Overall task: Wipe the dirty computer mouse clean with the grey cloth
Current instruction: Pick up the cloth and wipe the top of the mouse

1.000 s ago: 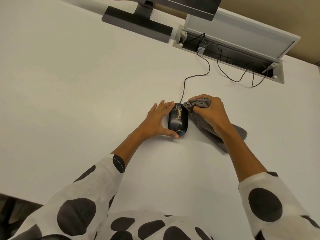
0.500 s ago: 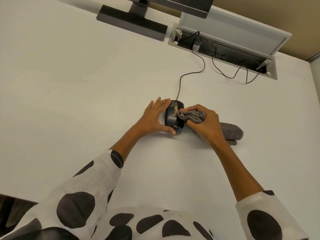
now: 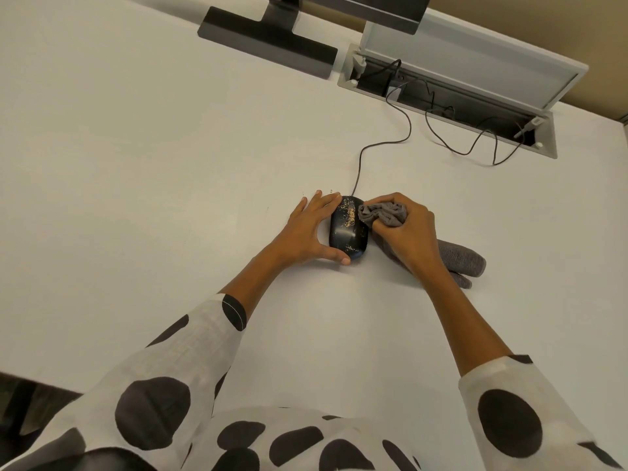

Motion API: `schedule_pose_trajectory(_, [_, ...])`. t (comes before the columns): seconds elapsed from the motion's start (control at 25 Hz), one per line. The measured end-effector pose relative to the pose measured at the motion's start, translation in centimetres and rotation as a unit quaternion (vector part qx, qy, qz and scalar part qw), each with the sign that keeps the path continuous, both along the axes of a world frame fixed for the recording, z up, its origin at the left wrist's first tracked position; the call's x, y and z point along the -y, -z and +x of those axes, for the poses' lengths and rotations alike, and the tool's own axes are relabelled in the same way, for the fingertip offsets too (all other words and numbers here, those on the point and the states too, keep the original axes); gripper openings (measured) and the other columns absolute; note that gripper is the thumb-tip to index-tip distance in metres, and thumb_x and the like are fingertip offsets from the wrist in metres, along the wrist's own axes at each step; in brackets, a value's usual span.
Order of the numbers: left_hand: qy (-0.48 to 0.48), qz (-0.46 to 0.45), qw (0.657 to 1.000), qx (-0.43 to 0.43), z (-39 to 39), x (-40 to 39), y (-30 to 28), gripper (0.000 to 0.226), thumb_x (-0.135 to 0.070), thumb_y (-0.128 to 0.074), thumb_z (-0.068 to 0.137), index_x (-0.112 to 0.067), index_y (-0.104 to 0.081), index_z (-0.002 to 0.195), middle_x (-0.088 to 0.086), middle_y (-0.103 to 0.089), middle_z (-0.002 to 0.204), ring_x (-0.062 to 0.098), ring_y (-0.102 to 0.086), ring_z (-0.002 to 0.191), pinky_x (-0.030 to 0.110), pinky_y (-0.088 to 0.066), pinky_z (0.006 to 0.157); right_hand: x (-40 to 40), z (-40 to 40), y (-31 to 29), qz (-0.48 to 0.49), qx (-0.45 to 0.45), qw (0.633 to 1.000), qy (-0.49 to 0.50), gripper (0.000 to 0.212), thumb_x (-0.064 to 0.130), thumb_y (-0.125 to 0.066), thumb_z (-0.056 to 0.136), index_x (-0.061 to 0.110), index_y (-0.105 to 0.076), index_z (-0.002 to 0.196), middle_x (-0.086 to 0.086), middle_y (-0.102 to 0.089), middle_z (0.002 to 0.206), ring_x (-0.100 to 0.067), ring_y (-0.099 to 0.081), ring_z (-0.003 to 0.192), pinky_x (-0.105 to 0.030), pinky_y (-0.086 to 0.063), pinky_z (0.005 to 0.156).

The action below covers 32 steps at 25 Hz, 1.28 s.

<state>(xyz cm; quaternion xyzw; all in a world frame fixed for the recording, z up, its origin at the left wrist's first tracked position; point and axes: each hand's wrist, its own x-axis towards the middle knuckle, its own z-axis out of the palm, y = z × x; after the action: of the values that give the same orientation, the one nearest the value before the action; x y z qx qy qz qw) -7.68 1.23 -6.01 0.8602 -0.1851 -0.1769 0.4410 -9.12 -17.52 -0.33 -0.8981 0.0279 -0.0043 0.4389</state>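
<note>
Table (image 3: 136, 164): white surface carrying every item listed; its near edge is showing at lower left.
Left sleeve (image 3: 190, 362): white fabric with large black dots, ending at the forearm.
Monitor stand (image 3: 268, 45): dark flat base sitting at the far edge of the table, left of the cable tray.
Left hand (image 3: 307, 232): lying open against the left flank of the mouse, fingers reaching along its far end, thumb curling round its near end; the grip is bracing the mouse, not lifting it.
Computer mouse (image 3: 347, 232): black, wired, resting on the table between the two hands; tan specks are showing along its top and near its rear edge.
Mouse cable (image 3: 380, 144): running from the mouse's far end up into the tray.
Grey cloth (image 3: 384, 214): bunched in the right hand, its front fold touching the mouse's right upper side; the loose tail is trailing on the table behind the wrist.
Right hand (image 3: 406, 232): grip closing tightly around the cloth.
Cable tray (image 3: 458, 93): recessed, lid standing open, cables looping out.
</note>
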Motion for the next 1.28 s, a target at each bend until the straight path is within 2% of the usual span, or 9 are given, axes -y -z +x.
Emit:
schedule_pose_trajectory(0.12, [0.002,0.003,1.000,0.002,0.0,0.0,0.0,0.110,-0.047,-0.079,0.061,-0.018,-0.015,0.146,-0.001,-0.014,0.157,0.014,0.004,0.144,0.031,0.009,0.115,0.2,1.9,-0.1,0.009,-0.022,1.000,0.000,0.023,0.005,-0.064,0.073,0.011,-0.070,0.094,-0.007,-0.074,0.093,-0.011,-0.067,0.084,-0.026,-0.055,0.081])
schedule_pose_trajectory(0.2, [0.002,0.002,1.000,0.003,0.0,0.1,0.0,0.110,-0.046,-0.079,0.061,-0.018,-0.015,0.146,-0.001,-0.015,0.157,0.014,0.003,0.144,0.030,0.009,0.115,0.3,2.5,-0.2,0.008,-0.034,0.999,-0.007,0.025,0.003,-0.062,0.071,0.011,-0.070,0.093,-0.006,-0.074,0.092,-0.015,-0.068,0.086,-0.031,-0.055,0.082])
schedule_pose_trajectory(0.4, [-0.001,-0.003,1.000,0.001,0.0,0.0,-0.1,0.111,-0.046,-0.080,0.060,-0.019,-0.015,0.146,-0.001,-0.015,0.156,0.014,0.003,0.145,0.032,0.009,0.116,0.2,0.8,-0.2,0.013,-0.021,1.000,-0.019,0.023,0.006,-0.063,0.072,0.015,-0.069,0.093,-0.004,-0.074,0.093,-0.011,-0.067,0.088,-0.027,-0.054,0.082])
schedule_pose_trajectory(0.56, [-0.002,-0.001,1.000,0.001,0.0,0.0,-0.1,0.111,-0.046,-0.080,0.059,-0.019,-0.015,0.145,-0.001,-0.015,0.156,0.016,0.003,0.145,0.037,0.007,0.118,-0.3,-1.6,-0.3,0.017,-0.012,1.000,-0.008,0.029,0.004,-0.063,0.069,0.021,-0.069,0.092,0.003,-0.074,0.092,-0.001,-0.066,0.085,-0.019,-0.053,0.077])
schedule_pose_trajectory(0.96, [-0.001,0.010,1.000,0.010,0.0,0.2,-0.2,0.112,-0.046,-0.080,0.059,-0.016,-0.016,0.146,0.002,-0.016,0.156,0.019,0.001,0.145,0.038,0.005,0.118,-1.3,-6.2,0.1,0.065,-0.001,0.998,0.006,0.032,-0.002,-0.063,0.070,0.017,-0.068,0.096,0.006,-0.073,0.095,-0.003,-0.067,0.092,-0.018,-0.053,0.082])
schedule_pose_trajectory(1.16, [-0.003,0.009,1.000,0.021,0.1,0.1,-0.1,0.106,-0.040,-0.079,0.064,-0.014,-0.017,0.145,0.004,-0.018,0.156,0.021,-0.002,0.145,0.037,0.004,0.118,-1.8,-7.6,0.5,0.091,0.005,0.996,0.013,0.032,-0.002,-0.065,0.071,0.016,-0.068,0.098,0.000,-0.073,0.099,-0.008,-0.068,0.094,-0.025,-0.054,0.086])
schedule_pose_trajectory(1.28, [-0.014,0.011,0.999,0.032,-0.2,0.1,0.0,0.103,-0.040,-0.078,0.066,-0.013,-0.017,0.145,0.005,-0.017,0.156,0.021,-0.003,0.145,0.036,0.003,0.117,-2.0,-8.1,0.5,0.089,0.005,0.996,0.010,0.032,-0.003,-0.065,0.072,0.015,-0.069,0.097,0.002,-0.073,0.096,-0.006,-0.068,0.091,-0.022,-0.054,0.084])
